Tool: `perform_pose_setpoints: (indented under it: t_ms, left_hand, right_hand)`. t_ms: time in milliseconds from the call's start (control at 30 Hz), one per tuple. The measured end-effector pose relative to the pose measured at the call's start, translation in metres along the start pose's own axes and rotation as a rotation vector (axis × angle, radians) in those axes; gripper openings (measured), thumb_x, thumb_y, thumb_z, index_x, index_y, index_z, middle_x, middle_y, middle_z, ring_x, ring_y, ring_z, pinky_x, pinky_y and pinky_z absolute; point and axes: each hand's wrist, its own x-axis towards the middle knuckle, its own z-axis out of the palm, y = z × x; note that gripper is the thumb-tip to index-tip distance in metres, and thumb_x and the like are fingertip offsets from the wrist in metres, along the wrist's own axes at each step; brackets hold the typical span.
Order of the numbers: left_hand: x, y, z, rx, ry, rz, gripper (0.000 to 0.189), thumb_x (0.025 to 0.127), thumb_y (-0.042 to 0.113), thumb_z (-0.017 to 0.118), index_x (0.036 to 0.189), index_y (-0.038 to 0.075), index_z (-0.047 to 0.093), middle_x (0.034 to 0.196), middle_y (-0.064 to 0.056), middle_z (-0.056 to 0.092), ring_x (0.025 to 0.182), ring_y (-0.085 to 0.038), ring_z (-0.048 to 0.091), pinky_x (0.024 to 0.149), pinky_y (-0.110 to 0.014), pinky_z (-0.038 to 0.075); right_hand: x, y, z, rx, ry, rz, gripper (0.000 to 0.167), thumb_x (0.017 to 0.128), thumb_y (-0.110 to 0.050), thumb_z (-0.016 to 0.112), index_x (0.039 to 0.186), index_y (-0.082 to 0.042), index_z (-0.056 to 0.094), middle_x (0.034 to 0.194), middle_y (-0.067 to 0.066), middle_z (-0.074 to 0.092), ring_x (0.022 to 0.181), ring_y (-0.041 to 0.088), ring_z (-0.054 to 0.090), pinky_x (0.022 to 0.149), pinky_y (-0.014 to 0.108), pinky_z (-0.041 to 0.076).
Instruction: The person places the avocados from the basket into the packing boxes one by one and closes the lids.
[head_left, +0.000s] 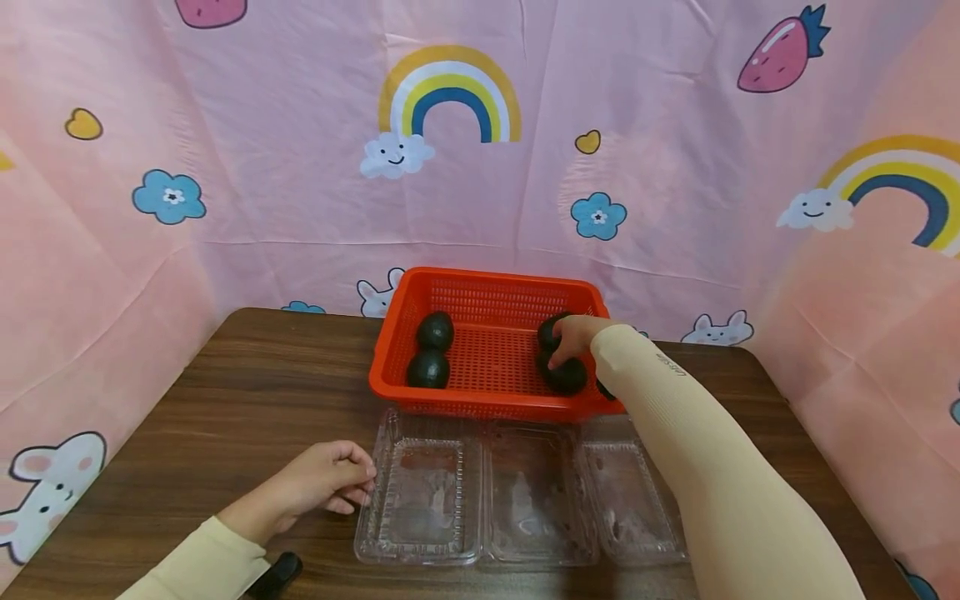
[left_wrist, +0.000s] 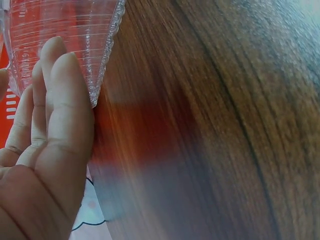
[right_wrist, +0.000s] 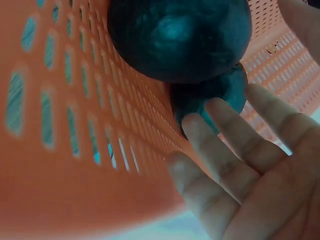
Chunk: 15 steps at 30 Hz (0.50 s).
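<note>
My right hand [head_left: 575, 337] reaches into the right side of a red basket [head_left: 491, 406], over two dark avocados. One avocado [head_left: 564, 377] lies nearer, the other [head_left: 551, 332] behind it, partly covered by the hand. In the right wrist view the fingers [right_wrist: 240, 135] are extended and spread, with fingertips right at the farther avocado [right_wrist: 210, 95]. At the left edge of a clear plastic container [head_left: 375, 533], my left hand [head_left: 318, 483] has loosely bent fingers. The left wrist view shows those fingers [left_wrist: 67, 100] beside the container's ribbed wall [left_wrist: 65, 25].
Two more avocados [head_left: 435, 332] sit at the basket's left end. A middle clear container [head_left: 536, 546] and a right one [head_left: 637, 546] stand in a row with the first, in front of the basket. The wooden table [head_left: 300, 358] meets a patterned pink cloth [head_left: 480, 200] behind.
</note>
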Motion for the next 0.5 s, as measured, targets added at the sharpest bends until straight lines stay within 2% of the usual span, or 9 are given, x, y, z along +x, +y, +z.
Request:
perform_pose_setpoints:
  t_ms: [233, 367, 500]
  left_hand:
    - [-0.0002, -0.0001, -0.0002, -0.01, -0.002, 0.003, 0.02, 0.095, 0.013, 0.055, 0.103, -0.005, 0.056, 0.088, -0.008, 0.062, 0.079, -0.019, 0.066, 0.067, -0.034, 0.054]
    - [-0.0008, 0.0009, 0.001, -0.015, -0.005, 0.009, 0.02, 0.095, 0.013, 0.055, 0.103, -0.005, 0.056, 0.086, -0.007, 0.062, 0.079, -0.019, 0.066, 0.066, -0.035, 0.054]
    - [-0.0006, 0.0017, 0.003, -0.023, -0.009, 0.009, 0.02, 0.095, 0.014, 0.055, 0.102, -0.005, 0.056, 0.086, -0.007, 0.061, 0.079, -0.019, 0.066, 0.066, -0.034, 0.054]
  right_hand:
    - [-0.0051, -0.003, 0.0013, -0.007, -0.015, 0.006, 0.069, 0.089, -0.032, 0.069, 0.144, -0.002, 0.041, 0.147, 0.02, 0.04, 0.135, 0.037, 0.037, 0.104, 0.047, 0.038]
    - [-0.0032, -0.0042, 0.0034, 0.019, -0.03, 0.026, 0.067, 0.089, -0.031, 0.07, 0.143, -0.003, 0.043, 0.147, 0.019, 0.041, 0.133, 0.035, 0.039, 0.102, 0.048, 0.04]
    - [0.0003, -0.0044, 0.0059, -0.009, -0.039, 0.043, 0.066, 0.087, -0.032, 0.071, 0.141, -0.004, 0.046, 0.144, 0.018, 0.045, 0.13, 0.032, 0.043, 0.102, 0.047, 0.041]
